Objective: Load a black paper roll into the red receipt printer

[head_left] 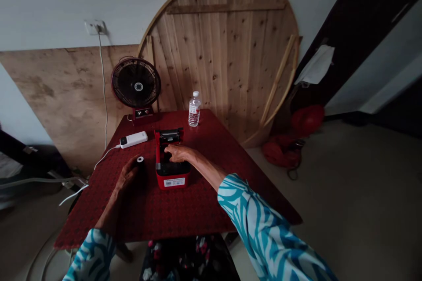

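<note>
A red and black label printer [172,181] stands on the table with its lid up, a white label on its front. My right hand [176,153] reaches in from the right over its open bay. Its fingers are curled down, and what they hold, if anything, is hidden. Left of the printer, my left hand [127,174] rests on the table, its fingers closed against a small dark roll [140,160] with a white ring-shaped end facing up.
A white power bank [133,139] with a cable lies at the table's left. Behind it stands a dark red fan [136,83]. A clear water bottle [194,109] is upright near the back of the red table [211,202]. A large round wooden board [227,52] leans on the wall.
</note>
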Motion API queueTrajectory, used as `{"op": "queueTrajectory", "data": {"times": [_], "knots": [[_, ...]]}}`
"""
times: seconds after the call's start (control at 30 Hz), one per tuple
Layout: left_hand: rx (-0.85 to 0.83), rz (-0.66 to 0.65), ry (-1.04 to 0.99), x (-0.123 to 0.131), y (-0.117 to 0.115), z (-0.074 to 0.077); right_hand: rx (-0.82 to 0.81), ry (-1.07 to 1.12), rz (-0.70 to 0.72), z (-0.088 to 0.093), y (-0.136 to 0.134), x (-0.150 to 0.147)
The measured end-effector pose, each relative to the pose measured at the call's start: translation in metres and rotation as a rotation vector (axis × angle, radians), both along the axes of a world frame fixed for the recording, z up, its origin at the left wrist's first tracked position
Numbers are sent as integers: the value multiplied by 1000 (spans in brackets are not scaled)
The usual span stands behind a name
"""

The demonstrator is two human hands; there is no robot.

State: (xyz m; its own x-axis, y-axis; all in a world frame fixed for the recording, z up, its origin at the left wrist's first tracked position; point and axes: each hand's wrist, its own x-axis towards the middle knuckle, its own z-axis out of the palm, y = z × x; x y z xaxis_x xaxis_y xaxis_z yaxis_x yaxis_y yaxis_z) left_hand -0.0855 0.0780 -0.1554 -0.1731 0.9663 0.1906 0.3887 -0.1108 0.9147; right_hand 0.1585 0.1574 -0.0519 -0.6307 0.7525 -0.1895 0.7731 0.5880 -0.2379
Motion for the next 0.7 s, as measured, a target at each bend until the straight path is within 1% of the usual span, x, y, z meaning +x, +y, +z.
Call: {"op": "queueTrajectory", "data": {"times": [0.17, 0.27, 0.33, 0.43, 0.5, 0.57, 0.63, 0.7], "knots": [[-35, -3, -12, -6, 9, -8, 40, 76, -27, 3, -2, 1], [-40, 14, -25, -7, 12, -10, 86, 143, -40, 3, -12, 6], [-53, 13, -42, -6, 11, -10, 131, 247, -29, -2, -23, 14], [-95, -9, -72, -4, 7, -8, 209, 535, -38, -15, -39, 37], [-129, -21, -100, -1, 3, -3, 250, 771, -131, -24, -41, 61], [-156, -16, -149, 3, -1, 2, 287, 969, -292, -36, -34, 88], [-165, 8, -209, 7, -4, 7, 313, 1084, -480, -53, -21, 114], [-142, 35, -281, 12, -5, 10, 302, 1169, -675, -76, -10, 133]]}}
